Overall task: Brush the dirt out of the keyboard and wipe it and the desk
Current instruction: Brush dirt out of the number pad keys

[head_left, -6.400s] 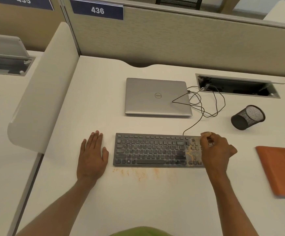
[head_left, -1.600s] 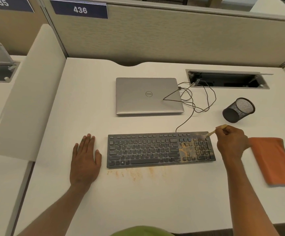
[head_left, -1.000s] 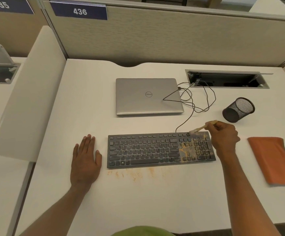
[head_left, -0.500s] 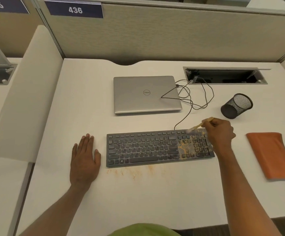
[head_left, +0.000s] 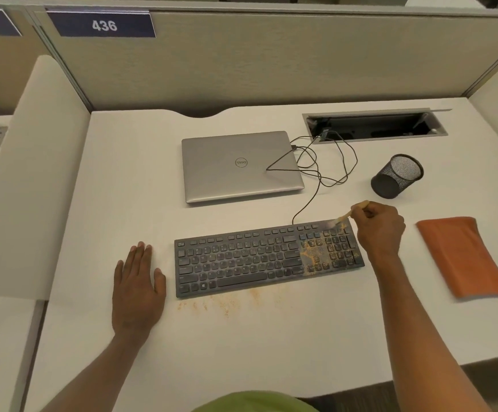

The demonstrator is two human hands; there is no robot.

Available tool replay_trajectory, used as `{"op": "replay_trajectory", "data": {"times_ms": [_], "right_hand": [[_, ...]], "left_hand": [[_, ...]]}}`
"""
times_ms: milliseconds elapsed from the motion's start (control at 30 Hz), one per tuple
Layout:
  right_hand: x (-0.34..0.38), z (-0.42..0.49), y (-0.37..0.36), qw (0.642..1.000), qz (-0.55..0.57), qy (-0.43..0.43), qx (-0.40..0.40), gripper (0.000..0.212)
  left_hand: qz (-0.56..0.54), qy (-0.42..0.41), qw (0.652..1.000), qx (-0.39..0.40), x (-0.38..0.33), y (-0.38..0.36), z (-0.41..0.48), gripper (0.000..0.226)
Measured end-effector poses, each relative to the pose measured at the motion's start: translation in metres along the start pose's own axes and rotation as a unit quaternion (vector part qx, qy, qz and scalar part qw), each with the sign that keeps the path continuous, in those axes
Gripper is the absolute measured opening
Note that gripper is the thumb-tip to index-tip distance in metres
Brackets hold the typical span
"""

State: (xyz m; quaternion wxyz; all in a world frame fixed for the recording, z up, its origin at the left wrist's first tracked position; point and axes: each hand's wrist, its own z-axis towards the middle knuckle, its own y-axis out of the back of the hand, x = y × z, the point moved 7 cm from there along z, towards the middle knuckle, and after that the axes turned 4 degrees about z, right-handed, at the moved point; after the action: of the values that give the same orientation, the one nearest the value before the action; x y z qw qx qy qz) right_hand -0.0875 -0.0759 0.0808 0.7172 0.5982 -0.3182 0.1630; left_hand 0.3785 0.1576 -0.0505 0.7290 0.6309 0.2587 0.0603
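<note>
A dark grey keyboard (head_left: pixel 242 260) lies on the white desk (head_left: pixel 271 346). Orange dirt (head_left: pixel 316 251) covers its number pad end, and more orange dirt (head_left: pixel 227 303) is scattered on the desk along its front edge. My right hand (head_left: pixel 380 227) grips a small wooden-handled brush (head_left: pixel 346 216), whose bristles touch the keyboard's top right corner. My left hand (head_left: pixel 137 286) rests flat on the desk just left of the keyboard. An orange cloth (head_left: pixel 465 254) lies folded at the right.
A shut silver laptop (head_left: pixel 239 166) sits behind the keyboard, with black cables (head_left: pixel 325 165) looping to an open cable tray (head_left: pixel 372 126). A black mesh cup (head_left: pixel 396 176) lies on its side at the right. Partition walls bound the desk behind and left.
My right hand has kept brushing the number pad, moving from its right edge to the top right corner. The left hand has stayed flat on the desk.
</note>
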Motion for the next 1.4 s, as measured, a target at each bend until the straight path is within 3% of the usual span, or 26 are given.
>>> {"op": "replay_trajectory", "data": {"times_ms": [267, 467, 567, 667, 800, 900, 1100, 1400], "right_hand": [[0.006, -0.004, -0.009, 0.994, 0.096, 0.003, 0.049, 0.015], [-0.001, -0.002, 0.005, 0.996, 0.088, -0.007, -0.020, 0.019], [0.005, -0.001, -0.004, 0.992, 0.122, -0.001, 0.014, 0.016], [0.006, 0.005, -0.015, 0.995, 0.093, 0.014, 0.039, 0.014], [-0.006, 0.012, 0.003, 1.000, -0.009, 0.006, -0.028, 0.017], [-0.012, 0.014, 0.013, 0.999, 0.011, -0.008, -0.051, 0.020], [-0.002, 0.014, -0.013, 0.988, 0.136, -0.028, 0.069, 0.014], [-0.036, 0.027, 0.023, 0.996, 0.062, -0.047, -0.038, 0.018]], "left_hand": [[-0.003, 0.000, 1.000, 0.003, -0.001, 0.001, 0.000, 0.065], [-0.001, 0.003, 1.000, 0.000, -0.003, 0.001, 0.000, 0.065], [0.000, 0.000, 1.000, -0.002, -0.001, 0.001, 0.002, 0.065], [-0.002, 0.008, 1.000, -0.006, 0.002, 0.002, 0.001, 0.065], [-0.001, 0.007, 1.000, -0.004, 0.000, -0.001, -0.001, 0.065], [0.001, 0.005, 1.000, -0.001, -0.001, 0.000, 0.001, 0.066], [0.001, 0.008, 1.000, 0.004, 0.000, -0.002, 0.001, 0.066], [-0.001, 0.006, 1.000, -0.001, -0.001, 0.000, 0.001, 0.066]]}}
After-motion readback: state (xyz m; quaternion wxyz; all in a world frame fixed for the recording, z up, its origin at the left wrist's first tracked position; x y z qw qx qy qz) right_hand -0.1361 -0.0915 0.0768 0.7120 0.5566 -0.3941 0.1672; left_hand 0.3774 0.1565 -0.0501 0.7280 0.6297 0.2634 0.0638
